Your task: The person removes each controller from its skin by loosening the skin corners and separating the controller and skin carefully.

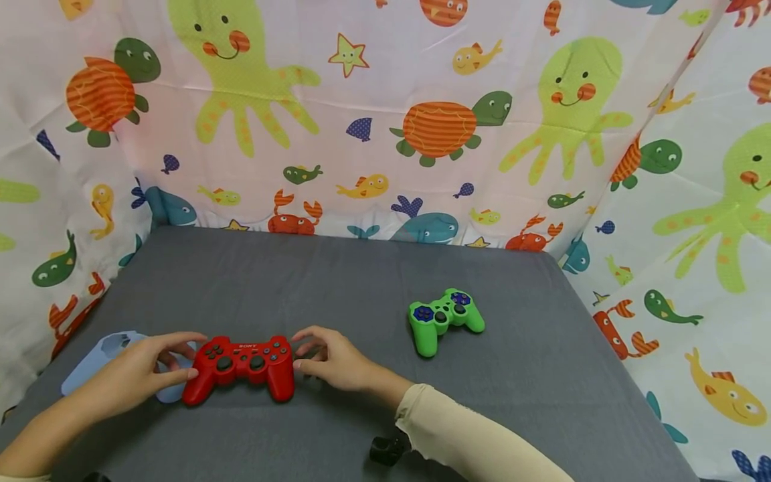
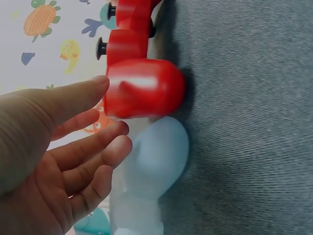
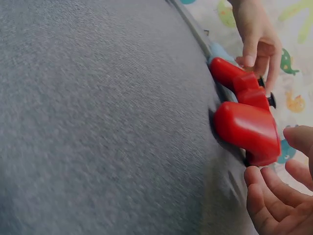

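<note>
A red game controller (image 1: 243,367) with two black thumbsticks lies on the grey cloth in front of me, its buttons facing up. My left hand (image 1: 141,367) is at its left end, the thumb tip right at the left grip and the other fingers spread loosely. Close by its right end is my right hand (image 1: 337,360), with fingers bent a little and a gap between thumb and fingertips. Beneath my left hand lies a light blue, hollow-looking piece (image 1: 96,365) with a rounded grip end (image 2: 161,156); the hand covers its middle.
A green game controller (image 1: 446,318) with dark blue button areas lies farther back on the right. Grey cloth (image 1: 337,288) covers the table. White curtains with sea animals (image 1: 385,80) stand behind and along both sides. A black device (image 1: 388,450) sits below my right wrist.
</note>
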Motion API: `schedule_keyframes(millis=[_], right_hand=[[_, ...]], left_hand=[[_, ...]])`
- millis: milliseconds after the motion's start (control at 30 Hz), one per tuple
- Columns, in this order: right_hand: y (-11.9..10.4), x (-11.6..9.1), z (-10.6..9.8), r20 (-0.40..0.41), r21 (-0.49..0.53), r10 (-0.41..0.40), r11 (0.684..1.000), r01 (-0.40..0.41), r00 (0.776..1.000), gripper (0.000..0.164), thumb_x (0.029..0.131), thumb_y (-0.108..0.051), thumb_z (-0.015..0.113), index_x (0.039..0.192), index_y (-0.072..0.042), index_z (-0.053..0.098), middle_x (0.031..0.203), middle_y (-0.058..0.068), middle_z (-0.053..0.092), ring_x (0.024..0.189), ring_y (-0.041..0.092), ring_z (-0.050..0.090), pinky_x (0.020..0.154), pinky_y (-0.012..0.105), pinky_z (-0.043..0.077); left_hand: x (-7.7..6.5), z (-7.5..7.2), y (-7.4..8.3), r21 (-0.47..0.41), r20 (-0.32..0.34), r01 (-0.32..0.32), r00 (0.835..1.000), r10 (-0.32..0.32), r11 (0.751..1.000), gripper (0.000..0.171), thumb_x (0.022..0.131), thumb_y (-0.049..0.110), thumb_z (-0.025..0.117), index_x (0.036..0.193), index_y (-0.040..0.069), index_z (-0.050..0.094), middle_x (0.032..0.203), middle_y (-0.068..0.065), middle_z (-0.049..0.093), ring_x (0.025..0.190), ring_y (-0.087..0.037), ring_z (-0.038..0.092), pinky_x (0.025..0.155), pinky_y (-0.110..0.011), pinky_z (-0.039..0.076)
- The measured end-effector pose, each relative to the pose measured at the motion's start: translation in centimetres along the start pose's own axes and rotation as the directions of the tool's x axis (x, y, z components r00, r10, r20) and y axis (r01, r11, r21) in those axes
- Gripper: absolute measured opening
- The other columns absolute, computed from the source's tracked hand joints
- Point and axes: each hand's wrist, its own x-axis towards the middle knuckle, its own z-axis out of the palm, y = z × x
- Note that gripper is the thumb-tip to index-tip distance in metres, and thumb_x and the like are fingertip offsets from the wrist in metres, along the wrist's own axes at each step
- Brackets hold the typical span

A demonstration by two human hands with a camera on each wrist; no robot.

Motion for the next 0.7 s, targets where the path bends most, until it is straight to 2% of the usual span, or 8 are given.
schedule_keyframes(millis=[200, 433, 567, 700], right_hand=[[-0.1, -0.2, -1.0, -0.027, -0.048, -0.031, 0.998, 0.03, 0.999, 0.039, 0.099, -0.014, 0.066, 0.135, -0.005, 0.057, 0.121, 0.018, 0.066, 0.089, 0.036, 0.072, 0.065, 0.019, 0.051], [0.1, -0.6, -2.1, -0.049, -0.089, -0.068, 0.994, 0.063, 0.997, 0.037, 0.099, -0.016, 0.065, 0.134, -0.006, 0.058, 0.122, 0.018, 0.066, 0.09, 0.036, 0.071, 0.067, 0.019, 0.051], [-0.3, -1.1, -2.9, -0.064, -0.123, -0.074, 0.99, 0.066, 0.995, 0.036, 0.099, -0.017, 0.065, 0.133, -0.007, 0.059, 0.121, 0.017, 0.067, 0.087, 0.027, 0.069, 0.068, 0.02, 0.051], [-0.8, -1.6, -3.5, -0.076, -0.166, -0.081, 0.984, 0.068, 0.994, 0.036, 0.1, -0.017, 0.065, 0.134, -0.008, 0.059, 0.122, 0.014, 0.067, 0.091, 0.017, 0.068, 0.076, 0.026, 0.054]], left_hand=[[0.3, -0.4, 0.6, 0.021, -0.035, -0.021, 0.999, 0.022, 1.0, 0.053, 0.095, 0.033, 0.071, 0.138, 0.005, 0.058, 0.109, -0.005, 0.072, 0.079, 0.001, 0.061, 0.062, -0.024, 0.05], [0.7, -1.1, 1.6, 0.039, -0.131, -0.069, 0.989, 0.074, 0.997, 0.042, 0.098, 0.025, 0.069, 0.135, 0.007, 0.061, 0.113, -0.009, 0.073, 0.081, 0.003, 0.063, 0.064, -0.022, 0.051], [1.2, -1.5, 2.5, 0.05, -0.173, -0.076, 0.981, 0.083, 0.996, 0.041, 0.098, 0.027, 0.068, 0.134, 0.01, 0.062, 0.117, -0.012, 0.073, 0.085, 0.002, 0.064, 0.067, -0.022, 0.052], [1.7, -1.5, 3.3, 0.042, -0.206, -0.1, 0.973, 0.106, 0.994, 0.039, 0.099, 0.03, 0.066, 0.134, 0.012, 0.063, 0.118, -0.013, 0.074, 0.086, 0.002, 0.064, 0.068, -0.022, 0.053]])
